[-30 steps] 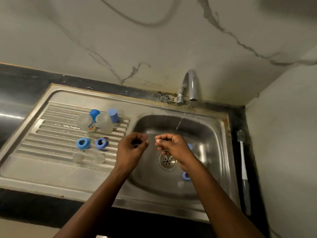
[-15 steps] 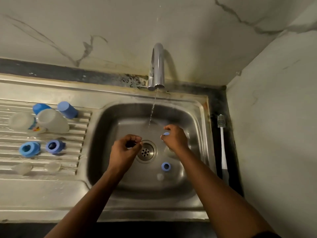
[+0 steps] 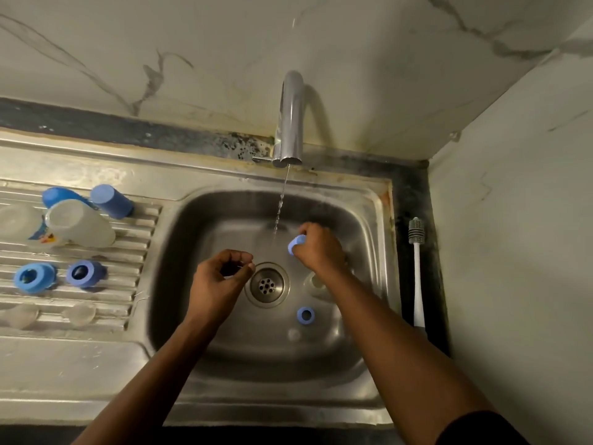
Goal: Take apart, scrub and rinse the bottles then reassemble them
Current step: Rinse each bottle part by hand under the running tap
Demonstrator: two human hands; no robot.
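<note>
My right hand (image 3: 319, 250) grips a small blue bottle part (image 3: 296, 244) just right of the thin water stream in the sink basin (image 3: 369, 220). My left hand (image 3: 219, 277) hovers left of the drain, fingers curled and thumb meeting the forefinger, with nothing visible between them. A blue screw ring (image 3: 305, 315) and a clear teat (image 3: 316, 283) lie on the basin floor. On the drainboard lie two clear bottles (image 3: 81, 223) (image 3: 16, 221), two blue caps (image 3: 111, 201) (image 3: 57, 195), two blue rings (image 3: 33, 277) (image 3: 84, 273) and two clear teats (image 3: 19, 314) (image 3: 80, 313).
The faucet (image 3: 290, 123) runs a thin stream at the back of the basin. A white bottle brush (image 3: 416, 277) lies on the dark counter strip to the right, against the wall. The drain (image 3: 267, 285) sits mid-basin.
My right hand has picked the blue part out of the basin and lifted it toward the stream. The view swung right and down over the sink. My left hand keeps its curled pose.
</note>
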